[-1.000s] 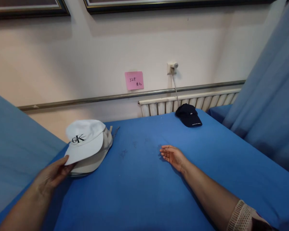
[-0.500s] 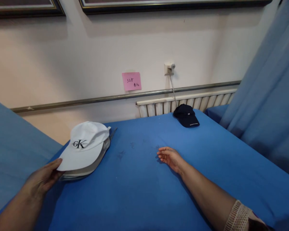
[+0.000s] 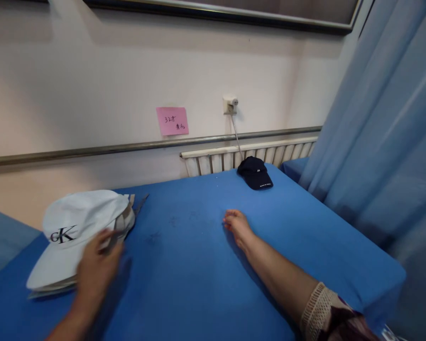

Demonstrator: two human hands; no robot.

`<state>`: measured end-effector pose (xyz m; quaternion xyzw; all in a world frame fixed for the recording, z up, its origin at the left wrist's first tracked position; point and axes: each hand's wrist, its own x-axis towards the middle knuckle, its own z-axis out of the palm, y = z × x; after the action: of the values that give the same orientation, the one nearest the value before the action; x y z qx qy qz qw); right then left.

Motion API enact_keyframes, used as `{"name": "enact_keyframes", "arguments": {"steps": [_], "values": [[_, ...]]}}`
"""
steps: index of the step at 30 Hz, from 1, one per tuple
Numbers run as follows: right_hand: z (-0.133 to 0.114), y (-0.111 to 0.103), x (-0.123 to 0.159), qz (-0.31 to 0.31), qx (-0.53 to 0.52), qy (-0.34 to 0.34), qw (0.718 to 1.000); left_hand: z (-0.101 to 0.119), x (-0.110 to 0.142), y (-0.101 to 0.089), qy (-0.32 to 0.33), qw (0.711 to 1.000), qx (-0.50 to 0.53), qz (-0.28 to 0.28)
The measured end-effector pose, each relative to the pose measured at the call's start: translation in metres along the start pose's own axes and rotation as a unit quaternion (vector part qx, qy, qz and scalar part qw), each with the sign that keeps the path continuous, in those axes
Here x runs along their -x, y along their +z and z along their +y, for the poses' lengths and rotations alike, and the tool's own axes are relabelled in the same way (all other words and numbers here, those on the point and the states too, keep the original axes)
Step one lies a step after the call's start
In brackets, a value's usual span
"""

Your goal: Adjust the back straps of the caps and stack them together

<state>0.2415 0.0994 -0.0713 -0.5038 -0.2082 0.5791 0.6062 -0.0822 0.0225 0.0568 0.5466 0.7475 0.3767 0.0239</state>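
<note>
A white baseball cap (image 3: 87, 218) with black "CK" letters lies on top of other caps at the left of the blue-covered table (image 3: 184, 279). Grey and beige edges of the lower caps (image 3: 125, 226) show beneath it. My left hand (image 3: 99, 265) is in front of the stack's right side, smeared by motion, with thumb and forefinger apart; whether it touches the caps is unclear. Over the middle of the table is my right hand (image 3: 237, 227), its fingers loosely bent and holding nothing. A dark navy cap (image 3: 254, 173) sits farther back, beyond that hand.
Behind the table run a metal rail (image 3: 135, 147) and a white radiator (image 3: 209, 162). A cord (image 3: 236, 130) hangs from the wall socket (image 3: 230, 105). A pink note (image 3: 172, 121) is on the wall. Blue curtains (image 3: 369, 142) hang at the right.
My left hand has left the white cap's brim and moved right, to the stack's other side. My right hand keeps nearly the same pose. The whole view has shifted rightward.
</note>
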Motion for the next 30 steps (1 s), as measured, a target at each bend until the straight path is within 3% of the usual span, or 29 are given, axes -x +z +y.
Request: {"name": "enact_keyframes", "arguments": {"steps": [2, 4, 6, 7, 10, 16, 21, 25, 27, 28, 30], "values": [[-0.017, -0.013, -0.028, 0.061, -0.005, -0.029, 0.998, 0.018, 0.012, 0.064, 0.063, 0.986, 0.089, -0.124], [-0.038, -0.032, -0.057, 0.125, -0.018, -0.047, 0.991, 0.032, 0.033, 0.116, 0.124, 0.962, 0.135, -0.203], [-0.059, -0.053, -0.083, 0.169, -0.033, -0.058, 0.983, 0.039, 0.055, 0.148, 0.153, 0.948, 0.148, -0.235], [-0.068, -0.063, -0.095, 0.183, -0.039, -0.062, 0.980, 0.041, 0.063, 0.157, 0.200, 0.929, 0.153, -0.272], [-0.087, -0.084, -0.123, 0.200, -0.054, -0.067, 0.976, 0.039, 0.071, 0.162, 0.246, 0.896, 0.188, -0.318], [-0.096, -0.098, -0.152, 0.216, -0.076, -0.095, 0.969, 0.034, 0.056, 0.152, 0.165, 0.903, 0.216, -0.333], [-0.092, -0.123, -0.134, 0.246, -0.100, -0.125, 0.956, 0.033, 0.055, 0.154, 0.137, 0.902, 0.230, -0.339], [-0.085, -0.136, -0.100, 0.207, -0.105, -0.120, 0.965, 0.032, 0.053, 0.156, 0.077, 0.896, 0.271, -0.344], [-0.079, -0.134, -0.081, 0.163, -0.096, -0.109, 0.976, 0.033, 0.051, 0.154, 0.004, 0.874, 0.348, -0.341], [-0.074, -0.130, -0.071, 0.139, -0.089, -0.102, 0.981, 0.034, 0.050, 0.152, -0.042, 0.849, 0.400, -0.343], [-0.063, -0.120, -0.054, 0.091, -0.067, -0.085, 0.990, 0.035, 0.048, 0.146, -0.133, 0.767, 0.505, -0.372]]}}
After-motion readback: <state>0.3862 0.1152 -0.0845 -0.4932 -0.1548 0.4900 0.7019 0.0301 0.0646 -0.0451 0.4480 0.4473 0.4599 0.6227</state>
